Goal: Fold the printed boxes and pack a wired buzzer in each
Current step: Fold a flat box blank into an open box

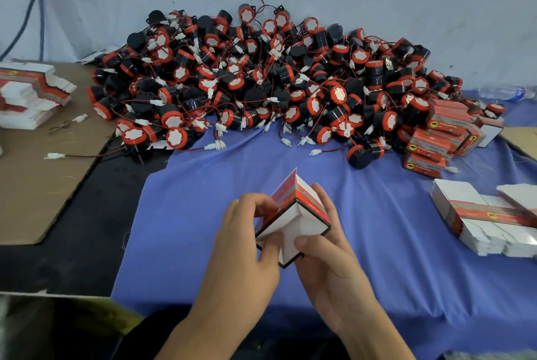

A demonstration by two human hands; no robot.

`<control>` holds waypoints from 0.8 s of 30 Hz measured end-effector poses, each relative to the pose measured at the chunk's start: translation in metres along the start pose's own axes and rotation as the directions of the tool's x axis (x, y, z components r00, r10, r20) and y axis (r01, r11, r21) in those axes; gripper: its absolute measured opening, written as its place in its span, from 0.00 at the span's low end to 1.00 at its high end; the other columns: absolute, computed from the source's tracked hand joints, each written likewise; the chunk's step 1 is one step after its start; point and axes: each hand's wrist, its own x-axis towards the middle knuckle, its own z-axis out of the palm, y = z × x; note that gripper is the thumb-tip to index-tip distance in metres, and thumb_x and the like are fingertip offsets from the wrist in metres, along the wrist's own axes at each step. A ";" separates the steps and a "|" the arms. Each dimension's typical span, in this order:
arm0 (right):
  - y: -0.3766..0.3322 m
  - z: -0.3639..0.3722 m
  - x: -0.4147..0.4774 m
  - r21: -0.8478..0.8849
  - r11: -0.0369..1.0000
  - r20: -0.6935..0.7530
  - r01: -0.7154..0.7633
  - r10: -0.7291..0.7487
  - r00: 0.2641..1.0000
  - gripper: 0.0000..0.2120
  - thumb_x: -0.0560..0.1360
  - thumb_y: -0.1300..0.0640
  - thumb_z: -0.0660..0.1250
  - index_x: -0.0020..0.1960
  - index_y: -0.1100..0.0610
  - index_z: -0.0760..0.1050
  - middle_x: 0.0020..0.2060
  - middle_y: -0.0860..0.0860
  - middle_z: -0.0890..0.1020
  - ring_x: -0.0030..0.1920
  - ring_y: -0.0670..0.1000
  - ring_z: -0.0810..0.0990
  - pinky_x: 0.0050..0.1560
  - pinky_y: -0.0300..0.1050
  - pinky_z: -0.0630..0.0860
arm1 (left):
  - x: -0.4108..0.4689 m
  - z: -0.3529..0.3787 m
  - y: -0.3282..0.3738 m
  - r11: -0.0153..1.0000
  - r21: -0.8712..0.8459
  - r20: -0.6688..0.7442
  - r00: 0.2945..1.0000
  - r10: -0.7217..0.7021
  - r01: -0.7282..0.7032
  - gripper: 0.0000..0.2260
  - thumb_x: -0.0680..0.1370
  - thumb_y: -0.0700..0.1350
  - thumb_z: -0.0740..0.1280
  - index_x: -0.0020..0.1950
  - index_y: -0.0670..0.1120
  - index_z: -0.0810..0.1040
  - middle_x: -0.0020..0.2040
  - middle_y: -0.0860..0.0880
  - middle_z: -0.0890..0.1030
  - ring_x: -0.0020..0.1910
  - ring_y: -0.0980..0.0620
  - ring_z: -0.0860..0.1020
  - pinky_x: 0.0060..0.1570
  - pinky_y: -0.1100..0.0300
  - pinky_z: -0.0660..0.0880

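Head view shows both hands, left point(247, 232) and right point(325, 246), gripping a half-folded box point(293, 214) above the blue cloth point(392, 214), buzzers point(261, 78) heaped beyond; light, creasable card, best pinched along folded edges.

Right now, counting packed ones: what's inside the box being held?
The box shows only white flaps folded over its near end; left hand and right hand grip it. Interior is covered.
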 end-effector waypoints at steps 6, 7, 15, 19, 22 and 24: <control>-0.001 -0.004 0.004 -0.072 0.997 -0.094 0.043 -0.050 0.994 0.40 0.67 0.64 0.71 0.70 0.31 0.69 0.57 0.60 0.84 0.53 0.59 0.84 0.52 0.48 0.82 | -0.005 0.004 0.003 0.998 -0.057 0.074 0.997 0.020 -0.015 0.10 0.83 0.48 0.65 0.60 0.62 0.71 0.58 0.63 0.74 0.62 0.66 0.72 0.54 0.67 0.75; 0.000 -0.003 0.004 -0.084 0.995 -0.112 0.052 -0.061 0.992 0.39 0.68 0.65 0.70 0.69 0.31 0.69 0.54 0.60 0.84 0.51 0.58 0.84 0.51 0.48 0.82 | -0.005 0.006 0.003 0.997 -0.070 0.043 0.999 0.016 -0.013 0.08 0.83 0.50 0.64 0.60 0.60 0.72 0.57 0.62 0.75 0.62 0.65 0.73 0.54 0.65 0.76; 0.000 -0.006 0.004 -0.139 0.990 -0.139 -0.017 -0.002 0.990 0.34 0.71 0.66 0.70 0.71 0.39 0.69 0.48 0.60 0.86 0.49 0.57 0.85 0.48 0.48 0.83 | -0.007 0.013 -0.002 0.999 -0.035 -0.100 0.995 0.021 -0.025 0.13 0.80 0.56 0.57 0.56 0.53 0.77 0.51 0.61 0.76 0.55 0.62 0.76 0.50 0.66 0.74; -0.004 -0.010 0.000 -0.016 0.996 -0.027 -0.085 0.084 0.996 0.37 0.66 0.60 0.80 0.70 0.39 0.73 0.58 0.64 0.82 0.57 0.62 0.83 0.53 0.53 0.82 | -0.010 0.017 -0.006 0.987 -0.148 -0.058 0.996 -0.075 0.066 0.08 0.83 0.53 0.58 0.52 0.57 0.77 0.50 0.59 0.80 0.52 0.59 0.79 0.52 0.55 0.79; -0.002 -0.015 -0.002 0.059 0.993 0.061 -0.101 0.097 0.993 0.39 0.68 0.55 0.83 0.73 0.39 0.71 0.64 0.61 0.80 0.62 0.62 0.81 0.56 0.54 0.81 | -0.010 0.016 -0.009 0.981 -0.155 0.044 0.992 -0.114 0.120 0.10 0.84 0.57 0.56 0.54 0.57 0.76 0.51 0.60 0.82 0.52 0.59 0.81 0.53 0.52 0.80; 0.000 -0.018 -0.002 0.061 0.993 0.060 -0.096 0.093 0.994 0.41 0.68 0.52 0.83 0.74 0.36 0.68 0.66 0.62 0.79 0.65 0.64 0.80 0.57 0.56 0.81 | -0.009 0.014 -0.011 0.973 -0.184 0.100 0.988 -0.121 0.138 0.09 0.82 0.60 0.59 0.54 0.58 0.75 0.52 0.62 0.82 0.53 0.61 0.82 0.52 0.56 0.81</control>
